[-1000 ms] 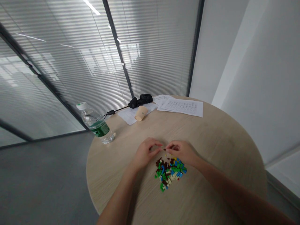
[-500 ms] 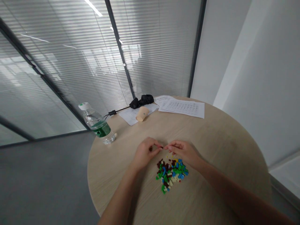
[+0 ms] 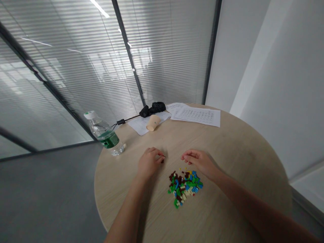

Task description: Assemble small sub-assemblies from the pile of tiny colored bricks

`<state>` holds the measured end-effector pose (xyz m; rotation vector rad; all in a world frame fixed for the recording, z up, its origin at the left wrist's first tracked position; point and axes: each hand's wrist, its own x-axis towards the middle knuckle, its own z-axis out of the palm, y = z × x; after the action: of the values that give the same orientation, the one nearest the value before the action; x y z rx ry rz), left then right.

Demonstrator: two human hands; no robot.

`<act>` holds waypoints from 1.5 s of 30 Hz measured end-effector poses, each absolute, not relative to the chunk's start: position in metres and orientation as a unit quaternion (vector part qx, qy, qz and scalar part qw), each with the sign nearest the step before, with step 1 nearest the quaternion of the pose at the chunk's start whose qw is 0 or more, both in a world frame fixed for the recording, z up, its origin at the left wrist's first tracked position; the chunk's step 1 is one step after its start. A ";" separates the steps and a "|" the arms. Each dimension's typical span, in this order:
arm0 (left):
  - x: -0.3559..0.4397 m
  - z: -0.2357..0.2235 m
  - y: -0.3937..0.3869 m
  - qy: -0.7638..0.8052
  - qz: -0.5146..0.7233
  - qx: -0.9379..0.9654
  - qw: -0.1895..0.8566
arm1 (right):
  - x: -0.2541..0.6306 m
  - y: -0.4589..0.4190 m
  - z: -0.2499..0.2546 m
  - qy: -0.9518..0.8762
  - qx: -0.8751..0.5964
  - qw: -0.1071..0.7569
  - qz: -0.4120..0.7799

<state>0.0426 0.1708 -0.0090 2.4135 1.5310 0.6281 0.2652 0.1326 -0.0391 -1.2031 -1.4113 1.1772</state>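
Over the round table point(image 3: 243, 145), the left hand point(image 3: 149, 162) pinches a small dark piece point(image 3: 164, 156), mostly hidden in its grip. Whether the right hand's point(image 3: 201, 162) fingertips meet or hold anything, I can't tell. Small coloured bricks point(image 3: 186, 185) lie heaped between the forearms (too jumbled to count). Closed grey blinds point(image 3: 167, 67) and a pale wall point(image 3: 286, 94) stand beyond. One tan cup point(image 3: 153, 123) lies tipped on white paper point(image 3: 135, 125), its inside unseen; how full the capped bottle point(image 3: 108, 138) is, I can't make out.
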 end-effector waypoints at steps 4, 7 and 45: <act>0.042 -0.014 0.173 0.509 0.211 0.827 0.109 | 0.265 0.132 -0.039 -0.581 -0.500 0.441 0.467; 0.042 -0.017 0.173 0.505 0.209 0.830 0.109 | 0.265 0.133 -0.040 -0.599 -0.511 0.429 0.443; 0.075 -0.010 0.146 0.325 0.133 0.890 0.292 | 0.294 0.120 -0.017 -0.832 -0.402 0.166 0.344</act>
<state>0.0750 0.1456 -0.0102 2.3718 0.8655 0.3540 0.2941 0.1196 -0.0165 -1.1451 -2.3691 0.9782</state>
